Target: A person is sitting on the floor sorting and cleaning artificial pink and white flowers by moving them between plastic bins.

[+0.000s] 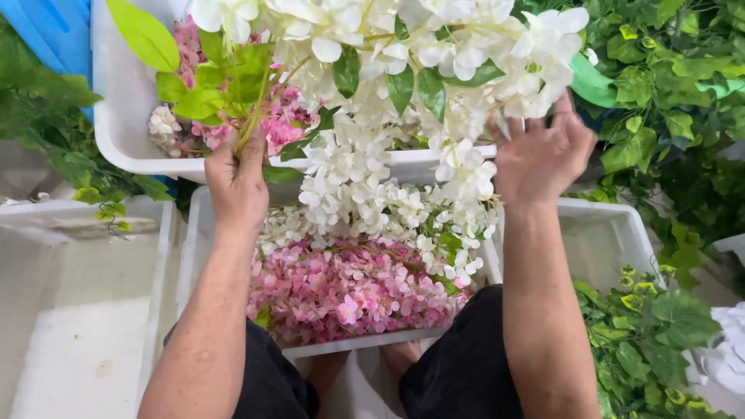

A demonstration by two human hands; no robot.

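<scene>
1. Because the white blossom garland (403, 85) hangs right in front of the camera, it blocks most of what lies behind it; its top runs out of the picture, so where it ends cannot be seen.
2. Fingertips of the right hand (541, 159) disappear among the petals. That hand is spread, palm away from the camera, but whether it pinches a stem or only presses against the flowers cannot be told.
3. Fingers of the left hand (237, 182) are closed round a thin green stem (252, 116) that rises into a cluster of yellow-green leaves (206, 89).
4. Behind those leaves a bunch of pink and pale flowers (182, 132) lies in the upper white tub (116, 116), only partly visible.
5. The garland itself is a thick mass of small white fabric-like blooms with a few dark green leaves; its drooping strands fall from between the two hands down over the tub's rim.
6. Below the hands, the near white crate (372, 341) holds pink blossoms (349, 291) at the front and more white ones at the back, where the hanging strands reach them.
7. A second white crate (85, 326) on the left and another (605, 233) on the right are partly cut off by the forearms.
8. Green leafy vines (667, 101) fill the right edge, and more foliage (54, 132) sits at the far left beside a blue object (54, 27) too cropped to identify.
</scene>
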